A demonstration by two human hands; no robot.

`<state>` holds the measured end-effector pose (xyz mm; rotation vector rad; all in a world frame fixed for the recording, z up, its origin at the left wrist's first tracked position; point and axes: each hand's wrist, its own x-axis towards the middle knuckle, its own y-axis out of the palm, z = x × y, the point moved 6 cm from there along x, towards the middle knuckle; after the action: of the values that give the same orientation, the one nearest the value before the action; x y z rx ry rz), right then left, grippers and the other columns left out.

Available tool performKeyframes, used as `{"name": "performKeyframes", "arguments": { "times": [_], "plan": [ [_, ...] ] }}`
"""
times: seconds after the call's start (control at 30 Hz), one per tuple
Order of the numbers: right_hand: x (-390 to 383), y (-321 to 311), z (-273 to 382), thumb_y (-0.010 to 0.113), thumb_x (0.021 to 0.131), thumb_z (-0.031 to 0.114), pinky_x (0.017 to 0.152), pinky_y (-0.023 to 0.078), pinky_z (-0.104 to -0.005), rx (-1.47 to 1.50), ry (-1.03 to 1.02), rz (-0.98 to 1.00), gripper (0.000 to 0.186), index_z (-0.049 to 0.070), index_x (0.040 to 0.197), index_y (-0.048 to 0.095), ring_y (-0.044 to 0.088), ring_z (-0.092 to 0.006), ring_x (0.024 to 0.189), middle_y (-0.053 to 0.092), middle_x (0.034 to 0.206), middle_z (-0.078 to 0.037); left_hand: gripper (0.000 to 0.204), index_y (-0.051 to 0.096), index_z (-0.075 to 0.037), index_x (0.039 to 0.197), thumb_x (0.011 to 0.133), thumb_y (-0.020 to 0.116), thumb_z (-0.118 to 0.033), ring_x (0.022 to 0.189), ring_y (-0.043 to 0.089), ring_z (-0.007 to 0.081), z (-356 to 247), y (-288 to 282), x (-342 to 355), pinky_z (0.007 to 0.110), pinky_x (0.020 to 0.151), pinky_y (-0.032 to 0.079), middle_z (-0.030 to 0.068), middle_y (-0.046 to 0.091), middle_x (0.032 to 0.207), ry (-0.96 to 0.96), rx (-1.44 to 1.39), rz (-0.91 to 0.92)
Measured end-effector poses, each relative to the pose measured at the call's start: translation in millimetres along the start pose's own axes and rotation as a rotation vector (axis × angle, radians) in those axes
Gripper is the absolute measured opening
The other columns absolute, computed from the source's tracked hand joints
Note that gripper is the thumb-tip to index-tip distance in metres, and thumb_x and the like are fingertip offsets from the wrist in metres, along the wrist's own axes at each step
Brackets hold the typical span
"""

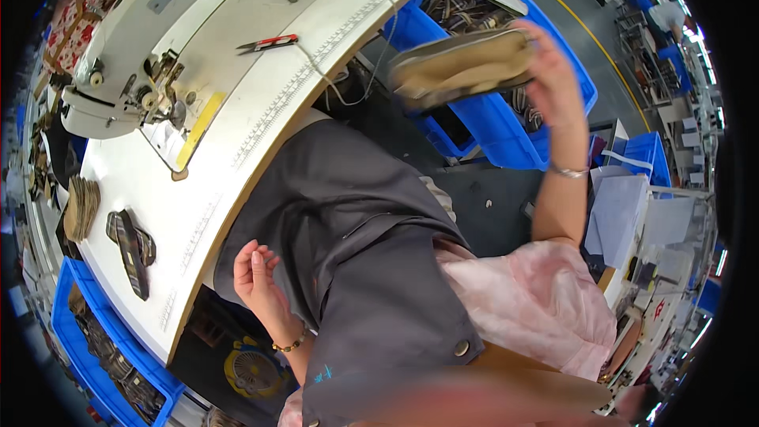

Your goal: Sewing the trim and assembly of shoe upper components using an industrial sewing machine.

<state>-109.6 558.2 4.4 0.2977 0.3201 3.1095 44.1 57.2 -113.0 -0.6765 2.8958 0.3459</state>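
My right hand (pixel 551 71) is raised at the upper right, its fingers closed on one end of a shoe upper (pixel 466 69). The upper has a tan lining and a dark edge, is blurred by motion, and hangs over a blue bin (pixel 506 138). Several plaid pieces (pixel 451 12) lie in that bin. Above my lap, my left hand (pixel 261 281) is empty, palm up, fingers loosely bent. It is near the front edge of the white sewing table (pixel 229 213) and touches nothing I can see.
A sewing machine (pixel 103 111) stands on the table's far left. Red-handled thread snips (pixel 269 44), dark plaid straps (pixel 130 249) and a stack of tan pieces (pixel 81 207) lie on the tabletop. Another blue bin (pixel 118 348) with plaid pieces is at the lower left. A cord (pixel 340 99) hangs over the edge.
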Motion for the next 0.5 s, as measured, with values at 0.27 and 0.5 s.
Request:
{"name": "performKeyframes", "arguments": {
  "times": [0.27, 0.5],
  "plan": [
    [-24, -302, 28, 0.074, 0.088, 0.031, 0.074, 0.049, -0.0277, -0.993, 0.190, -0.684, 0.052, 0.009, 0.133, 0.060, 0.062, -0.0126, 0.098, 0.067, 0.115, -0.005, 0.021, 0.066, -0.001, 0.117, 0.099, 0.062, -0.010, 0.090, 0.066, 0.0118, 5, -2, -2, 0.025, 0.078, 0.055, 0.0068, 0.070, 0.101, -0.020, 0.019, -0.009],
    [33, -197, -90, 0.071, 0.092, 0.017, 0.088, 0.051, -0.0294, -1.133, 0.028, -0.250, 0.033, -0.002, 0.118, 0.067, 0.065, -0.0159, 0.098, 0.070, 0.110, -0.010, 0.020, 0.068, 0.000, 0.116, 0.097, 0.064, -0.007, 0.090, 0.064, 0.0082, -27, -24, 10, 0.022, 0.079, 0.051, 0.0055, 0.071, 0.101, 0.210, 0.224, -0.098]
  ]
}}
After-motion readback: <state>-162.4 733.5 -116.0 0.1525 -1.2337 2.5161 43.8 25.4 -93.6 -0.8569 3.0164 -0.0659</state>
